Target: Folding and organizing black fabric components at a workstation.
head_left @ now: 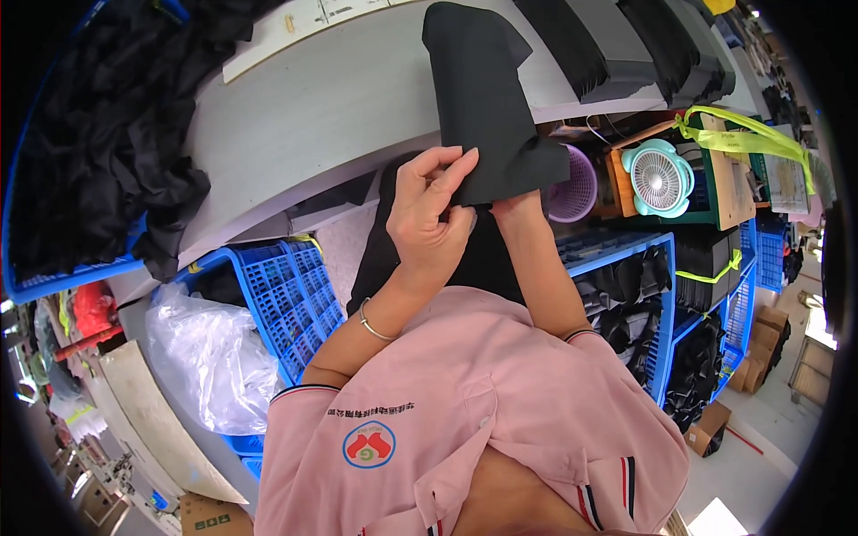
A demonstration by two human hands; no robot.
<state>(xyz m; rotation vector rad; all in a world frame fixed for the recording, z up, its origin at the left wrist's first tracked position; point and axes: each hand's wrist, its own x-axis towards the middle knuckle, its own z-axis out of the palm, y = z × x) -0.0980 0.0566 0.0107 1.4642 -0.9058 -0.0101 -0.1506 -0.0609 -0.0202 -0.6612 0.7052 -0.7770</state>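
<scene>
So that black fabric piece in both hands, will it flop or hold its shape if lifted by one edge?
The black fabric piece probably droops somewhat: its lower corner folds over at the left hand. It lies fairly flat on the grey table, suggesting some body. It looks thin and light; the right hand is mostly hidden underneath.

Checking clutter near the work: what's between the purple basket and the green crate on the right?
In the head view, a small teal desk fan in a wooden box sits between the purple basket and the green crate.
</scene>
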